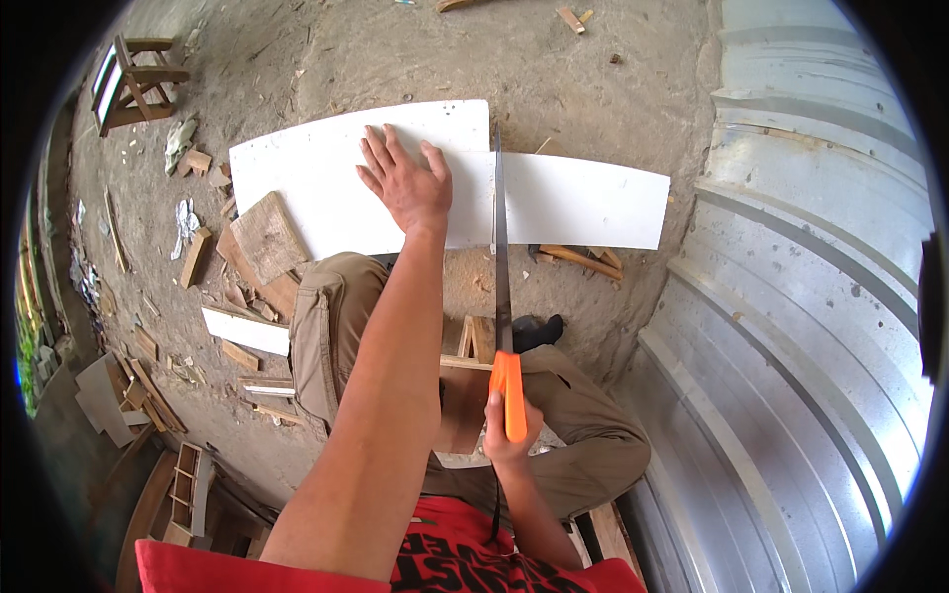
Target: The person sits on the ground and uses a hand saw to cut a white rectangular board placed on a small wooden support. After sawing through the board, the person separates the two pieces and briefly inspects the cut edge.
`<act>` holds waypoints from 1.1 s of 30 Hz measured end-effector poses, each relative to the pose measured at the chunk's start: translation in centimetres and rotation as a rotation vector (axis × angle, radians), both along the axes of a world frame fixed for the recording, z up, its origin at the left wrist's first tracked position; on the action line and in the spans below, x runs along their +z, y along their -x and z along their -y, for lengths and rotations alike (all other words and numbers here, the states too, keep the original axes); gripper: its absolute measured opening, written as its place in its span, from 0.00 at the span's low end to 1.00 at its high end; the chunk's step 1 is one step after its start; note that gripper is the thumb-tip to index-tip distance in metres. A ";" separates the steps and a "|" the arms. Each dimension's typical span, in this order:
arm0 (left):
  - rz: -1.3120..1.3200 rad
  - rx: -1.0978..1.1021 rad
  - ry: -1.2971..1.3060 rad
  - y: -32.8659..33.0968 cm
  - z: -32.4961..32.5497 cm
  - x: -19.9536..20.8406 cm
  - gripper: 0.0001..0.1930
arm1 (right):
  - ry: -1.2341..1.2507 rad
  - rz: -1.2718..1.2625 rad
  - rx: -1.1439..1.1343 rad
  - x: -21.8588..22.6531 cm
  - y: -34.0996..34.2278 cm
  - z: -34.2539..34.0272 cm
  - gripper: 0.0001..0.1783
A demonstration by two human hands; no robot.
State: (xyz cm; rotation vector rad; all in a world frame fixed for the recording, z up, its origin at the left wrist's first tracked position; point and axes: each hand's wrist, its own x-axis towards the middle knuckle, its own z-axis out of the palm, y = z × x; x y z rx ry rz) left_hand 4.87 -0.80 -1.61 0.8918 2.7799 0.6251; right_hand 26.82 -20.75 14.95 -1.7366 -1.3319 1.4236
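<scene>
My right hand (512, 432) is closed around the orange handle of a hand saw (502, 267). The saw's long dark blade points away from me and lies at a cut line in a white board (316, 168). To the right of the blade, a narrower part of the board (583, 201) sticks out past the saw. My left hand (403, 181) lies flat on the board to the left of the blade, its fingers spread and nothing held. How deep the blade sits in the cut is hard to make out.
Corrugated metal sheeting (791, 257) rises along the right side. A small wooden stool (138, 84) stands at the far left. Wood offcuts (269, 237) lie by my left knee, and a wooden tool handle (581, 261) shows below the board's right part. Scraps litter the dirt floor.
</scene>
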 end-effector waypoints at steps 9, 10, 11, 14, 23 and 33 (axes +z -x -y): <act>0.007 -0.010 -0.005 -0.4 -0.5 0.0 0.35 | -0.104 -0.068 -0.015 -5.2 7.0 -14.2 0.17; 0.002 0.000 0.006 -0.2 -0.2 -0.1 0.35 | -0.089 -0.020 0.001 -4.5 5.7 -11.0 0.15; -0.005 0.007 -0.003 0.2 -0.3 -0.1 0.35 | -0.157 0.006 -0.025 -3.7 4.6 -7.2 0.12; -0.010 0.013 0.012 0.0 0.3 -0.1 0.34 | -0.067 0.069 0.094 1.0 -0.2 1.6 0.08; -0.037 -0.011 -0.009 -0.4 -0.8 -0.4 0.34 | -0.178 -0.103 0.003 -5.9 6.7 -15.5 0.14; -0.019 -0.001 0.015 0.0 0.1 -0.1 0.34 | -0.116 0.088 0.101 -1.9 -1.1 3.8 0.07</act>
